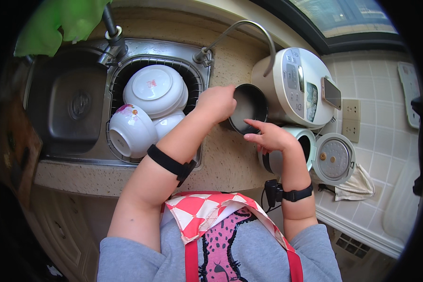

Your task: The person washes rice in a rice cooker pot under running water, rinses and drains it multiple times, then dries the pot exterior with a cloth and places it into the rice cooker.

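Note:
On the stone counter stands a dark inner pot [252, 96] with something whitish and cloudy inside; I cannot tell if it is water alone. My left hand [216, 103] is closed at the pot's left rim and grips it. At the near right side of the pot my right hand [266, 136] is spread, its index fingertip over the rim and its thumb apart from the other fingers. Just beyond that hand is a small pale-green rice cooker [300, 135], partly hidden by my right hand and forearm. Its lid [334, 158] hangs open to the right.
A large white rice cooker [289, 88] carries a phone [331, 92]. A thin curved tap [255, 23] arches above the counter. White bowls [154, 84] and a flowered bowl [132, 130] lie upside down in a wire basket [110, 105] in the sink [65, 158]. Wall sockets [351, 120] are at right.

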Tool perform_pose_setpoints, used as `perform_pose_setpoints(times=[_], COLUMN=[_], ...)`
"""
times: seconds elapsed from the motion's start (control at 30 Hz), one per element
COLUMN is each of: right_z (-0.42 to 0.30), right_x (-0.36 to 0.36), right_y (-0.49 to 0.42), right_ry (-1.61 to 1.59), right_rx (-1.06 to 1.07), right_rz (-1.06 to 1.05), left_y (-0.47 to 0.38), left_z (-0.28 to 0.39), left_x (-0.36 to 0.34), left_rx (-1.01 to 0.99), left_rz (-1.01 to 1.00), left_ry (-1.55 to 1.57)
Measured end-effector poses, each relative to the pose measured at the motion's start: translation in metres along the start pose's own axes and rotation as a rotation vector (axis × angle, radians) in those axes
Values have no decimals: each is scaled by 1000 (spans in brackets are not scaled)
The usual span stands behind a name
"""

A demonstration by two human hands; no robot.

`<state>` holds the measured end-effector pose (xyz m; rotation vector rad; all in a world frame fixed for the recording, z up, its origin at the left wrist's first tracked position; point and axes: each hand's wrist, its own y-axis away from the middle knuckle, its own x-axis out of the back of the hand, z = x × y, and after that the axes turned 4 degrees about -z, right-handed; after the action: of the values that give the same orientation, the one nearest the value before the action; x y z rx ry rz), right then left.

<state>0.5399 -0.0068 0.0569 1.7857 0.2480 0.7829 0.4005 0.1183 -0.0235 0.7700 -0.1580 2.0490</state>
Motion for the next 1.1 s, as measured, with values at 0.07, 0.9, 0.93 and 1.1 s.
perform_pose_setpoints(times=[0.07,0.9,0.93,1.1], right_z=[9,43,45,55], right_x=[-23,-58,-60,-65], right_y=[-5,15,14,10], right_ry=[238,27,29,62], right_rx=[267,403,405,361], right_rz=[289,421,411,354], left_y=[4,65,68,80], left_z=[-1,9,8,3], left_x=[-8,-22,-24,-37], left_rx=[-5,82,89,74], left_rz=[62,136,120,141], left_ry=[-54,150,130,219])
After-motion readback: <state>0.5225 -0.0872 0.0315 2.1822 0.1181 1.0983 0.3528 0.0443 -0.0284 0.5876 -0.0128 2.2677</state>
